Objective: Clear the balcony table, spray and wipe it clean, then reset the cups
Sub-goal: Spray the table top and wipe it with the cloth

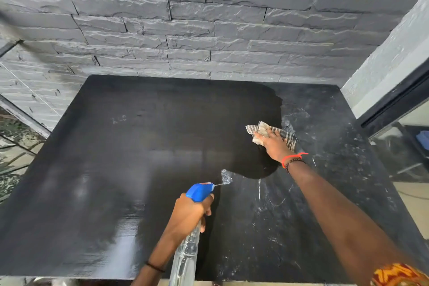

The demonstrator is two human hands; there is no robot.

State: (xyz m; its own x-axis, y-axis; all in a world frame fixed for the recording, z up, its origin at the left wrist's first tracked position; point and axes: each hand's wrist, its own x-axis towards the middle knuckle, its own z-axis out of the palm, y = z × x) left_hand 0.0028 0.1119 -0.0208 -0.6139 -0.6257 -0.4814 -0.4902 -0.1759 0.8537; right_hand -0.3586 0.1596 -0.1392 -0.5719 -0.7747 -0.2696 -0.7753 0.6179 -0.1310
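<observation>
Pointing away and rightward, spray bottle [186, 247] tilted, apparently mid-spray

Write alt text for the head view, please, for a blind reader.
A person's right hand presses a striped cloth on a black table while the left hand fires a spray bottle. White streaks cover its right side.

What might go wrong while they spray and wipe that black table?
1. The spray bottle in the left hand squirts toward the right hand, so it might wet the arm instead of the table.
2. The cloth under the right hand is small and bunched, and white smears cover the table's right side, so wiping may just spread the dirt or miss patches.
</observation>
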